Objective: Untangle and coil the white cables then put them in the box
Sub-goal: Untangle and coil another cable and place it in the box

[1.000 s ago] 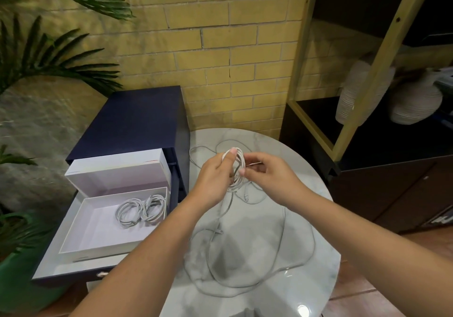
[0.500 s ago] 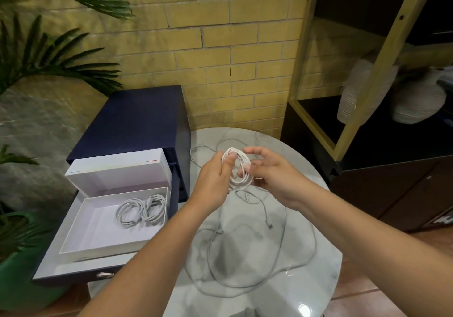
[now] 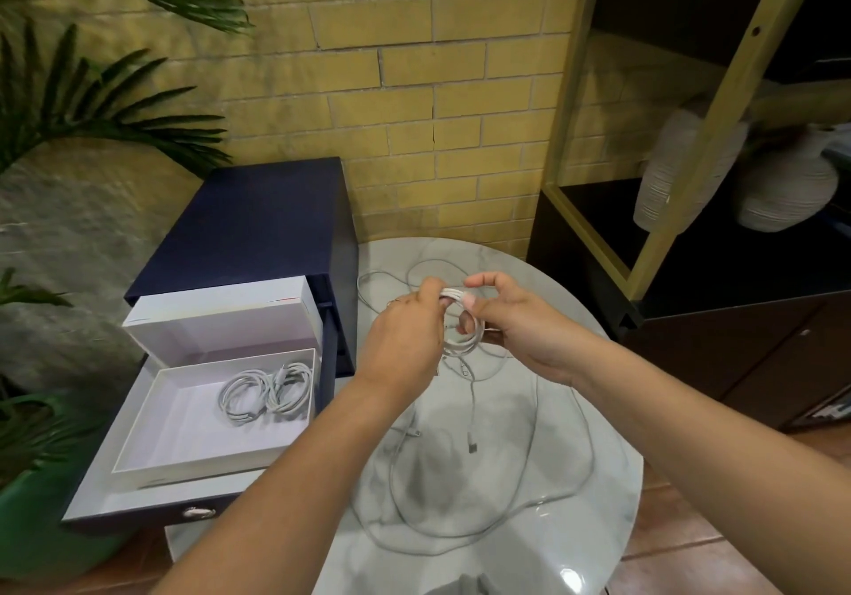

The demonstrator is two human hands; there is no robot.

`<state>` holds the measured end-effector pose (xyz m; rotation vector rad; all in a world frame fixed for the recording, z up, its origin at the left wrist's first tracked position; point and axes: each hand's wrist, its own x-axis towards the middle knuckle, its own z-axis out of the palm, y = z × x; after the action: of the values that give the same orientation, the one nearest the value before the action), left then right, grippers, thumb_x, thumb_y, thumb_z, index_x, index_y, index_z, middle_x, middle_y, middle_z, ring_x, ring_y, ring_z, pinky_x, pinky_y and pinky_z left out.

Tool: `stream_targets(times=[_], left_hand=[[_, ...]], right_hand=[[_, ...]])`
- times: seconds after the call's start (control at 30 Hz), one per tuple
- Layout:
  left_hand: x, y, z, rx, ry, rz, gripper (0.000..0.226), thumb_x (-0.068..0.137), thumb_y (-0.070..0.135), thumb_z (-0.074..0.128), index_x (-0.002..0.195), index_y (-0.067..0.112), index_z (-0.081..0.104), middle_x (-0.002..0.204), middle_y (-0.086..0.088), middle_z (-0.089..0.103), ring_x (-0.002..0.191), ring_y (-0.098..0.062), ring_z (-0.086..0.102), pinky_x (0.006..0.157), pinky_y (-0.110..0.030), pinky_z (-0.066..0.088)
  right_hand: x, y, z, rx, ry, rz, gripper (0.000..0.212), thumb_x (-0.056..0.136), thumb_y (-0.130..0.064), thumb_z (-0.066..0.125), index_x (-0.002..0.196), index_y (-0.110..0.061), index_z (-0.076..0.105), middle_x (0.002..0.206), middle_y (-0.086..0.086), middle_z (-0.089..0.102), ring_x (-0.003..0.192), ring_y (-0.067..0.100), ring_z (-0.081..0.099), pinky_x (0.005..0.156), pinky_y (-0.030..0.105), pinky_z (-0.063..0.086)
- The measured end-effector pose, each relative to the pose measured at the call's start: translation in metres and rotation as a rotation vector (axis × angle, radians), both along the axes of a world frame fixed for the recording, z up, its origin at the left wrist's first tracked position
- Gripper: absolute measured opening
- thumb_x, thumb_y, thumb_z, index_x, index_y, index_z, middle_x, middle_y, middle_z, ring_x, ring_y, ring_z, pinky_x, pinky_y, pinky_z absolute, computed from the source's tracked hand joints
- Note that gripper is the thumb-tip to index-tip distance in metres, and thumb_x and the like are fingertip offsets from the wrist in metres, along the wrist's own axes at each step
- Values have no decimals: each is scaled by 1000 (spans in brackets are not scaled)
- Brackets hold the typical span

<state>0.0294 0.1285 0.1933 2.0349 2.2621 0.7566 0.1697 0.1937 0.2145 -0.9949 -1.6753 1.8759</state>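
- A yellow brick wall (image 3: 414, 88) fills the back, with palm leaves (image 3: 92, 102) to the left.
- A dark shelf unit (image 3: 566, 111) with a yellow frame stands at the right and carries two ribbed pale vases (image 3: 783, 189).
- A round marble table (image 3: 608, 530) sits below the hands.
- A dark blue cabinet (image 3: 258, 221) stands just left of the table, its drawer (image 3: 106, 479) pulled out.
- A white box (image 3: 193, 468) lies open in the drawer, with its lid (image 3: 221, 318) standing behind it.
- Loose cables (image 3: 392, 470) sprawl in wide tangled loops on the table, under and in front of both hands.
- The left hand (image 3: 405, 336) is over the table's middle, fingers curled round the left side of a small coil.
- The right hand (image 3: 520, 323) faces it, thumb and forefinger pinching the coil's top.
- Two coiled cables (image 3: 267, 392) lie side by side in the box's far right corner, well apart from the hands.
- The coil (image 3: 465, 341), white, is held between the two hands above the table, and both hands grip it.
- A free end hangs down from the coil, ending in a plug (image 3: 472, 445) just above or on the marble; I cannot tell which.
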Motion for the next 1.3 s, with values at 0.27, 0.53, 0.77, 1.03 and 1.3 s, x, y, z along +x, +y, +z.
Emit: stream_targets(times=[0.27,0.53,0.77,1.03,1.3], left_hand=[[2,2,-1,-57,83,77,13,103,26,30,102,14,38,76,-3,53,63,-23,45,56,-34,30],[1,2,-9,-20,214,56,24,92,3,42,113,15,42,105,-2,61,94,-21,56,69,-27,33],[-3,-2,-15,62,304,31,34,85,0,49,114,17,52,99,-1,65,91,-24,56,75,-32,34],[-13,0,-22,30,358,-21,38,81,1,57,113,21,55,92,2,65,83,-23,58,69,-30,35],[-32,0,-25,16,290,-4,28,83,2,61,105,20,56,78,1,61,70,-21,52,59,-28,30]], right_hand=[[5,-7,-14,1146,-383,-187,13,84,-21,67,89,-16,55,91,-5,48,74,11,49,63,24,44],[1,-3,-6,459,-284,-39,13,93,-19,60,83,-11,60,77,1,59,70,12,55,69,25,49],[6,2,5,171,-205,1,19,98,-22,51,82,-12,51,61,1,44,51,9,48,67,27,55],[14,9,16,674,-622,223,19,96,-31,54,94,-16,65,69,-1,50,58,12,44,54,26,33],[33,16,39,665,-804,396,24,99,-30,48,105,-20,69,76,3,60,65,10,50,60,22,38]])
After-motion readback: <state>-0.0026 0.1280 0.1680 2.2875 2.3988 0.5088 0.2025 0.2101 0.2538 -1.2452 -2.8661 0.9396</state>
